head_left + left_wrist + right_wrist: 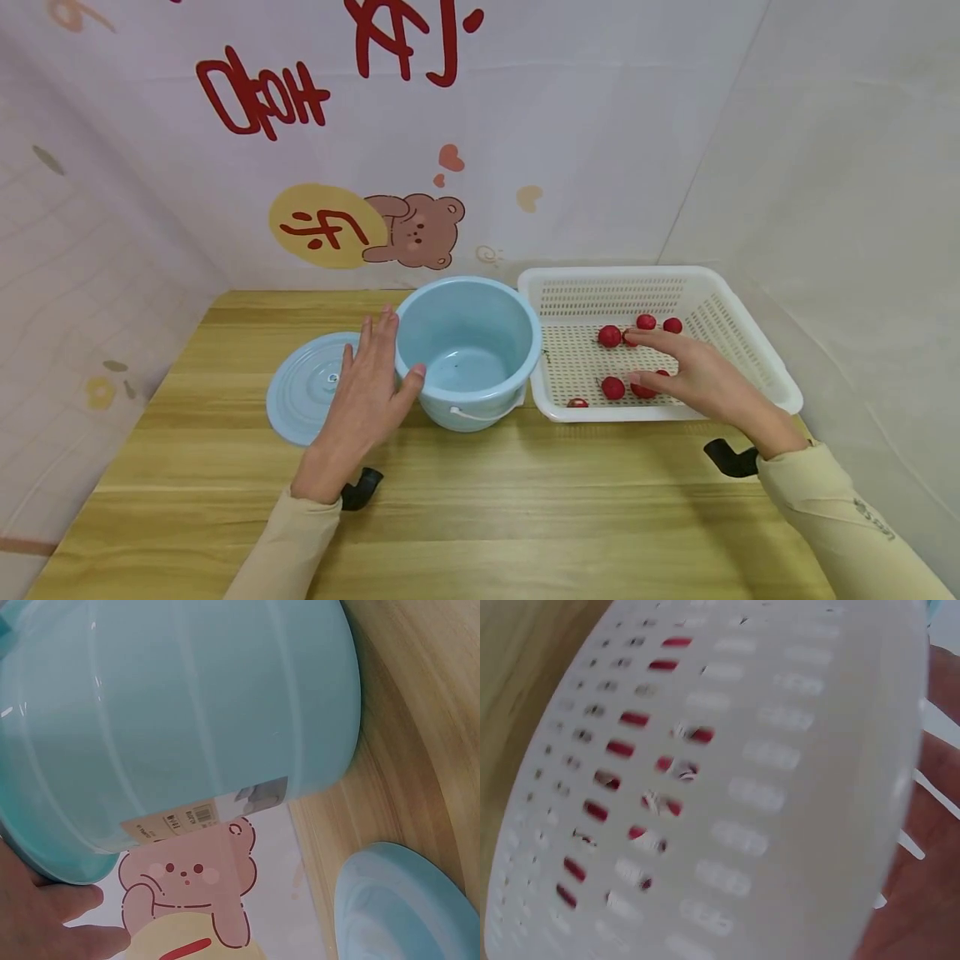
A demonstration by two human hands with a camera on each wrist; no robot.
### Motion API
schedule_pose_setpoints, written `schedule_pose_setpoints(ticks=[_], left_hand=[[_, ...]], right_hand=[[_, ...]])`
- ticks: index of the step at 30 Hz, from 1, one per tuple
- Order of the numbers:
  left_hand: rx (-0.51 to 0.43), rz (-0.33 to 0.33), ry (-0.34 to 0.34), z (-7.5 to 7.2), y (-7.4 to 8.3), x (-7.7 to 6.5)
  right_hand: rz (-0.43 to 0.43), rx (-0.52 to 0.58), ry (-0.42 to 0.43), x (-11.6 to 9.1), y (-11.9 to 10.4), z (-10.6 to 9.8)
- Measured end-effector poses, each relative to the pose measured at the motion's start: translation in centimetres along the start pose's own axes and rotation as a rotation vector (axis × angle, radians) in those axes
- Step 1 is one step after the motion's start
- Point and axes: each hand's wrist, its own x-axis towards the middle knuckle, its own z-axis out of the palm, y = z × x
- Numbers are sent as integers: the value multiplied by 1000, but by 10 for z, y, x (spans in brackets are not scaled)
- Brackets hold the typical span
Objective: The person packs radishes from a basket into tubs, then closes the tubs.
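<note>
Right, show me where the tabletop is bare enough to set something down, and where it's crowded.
Widest free patch: the wooden tabletop between the two sleeves, in front of the blue bucket and white basket. Another lies left of the blue lid. Crowded: lid, left hand, bucket and basket in a row, hardly any gap between the last two.

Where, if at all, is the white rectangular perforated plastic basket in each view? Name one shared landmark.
Head: white rectangular perforated plastic basket, right of centre.
Left wrist: not in it.
Right wrist: basket, filling most of it.
Shared landmark: yellowish wood-grain tabletop.
</note>
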Motion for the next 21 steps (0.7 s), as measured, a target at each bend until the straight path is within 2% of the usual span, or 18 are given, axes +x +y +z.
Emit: schedule_pose_setpoints(ticks=[9,21], left_hand=[[6,-3,-18,-1,0,-1],[2,2,-13,0,-1,-1]], right_hand=[[-28,-32,-104,1,20,-1],[38,-12,-209,7,40,3]])
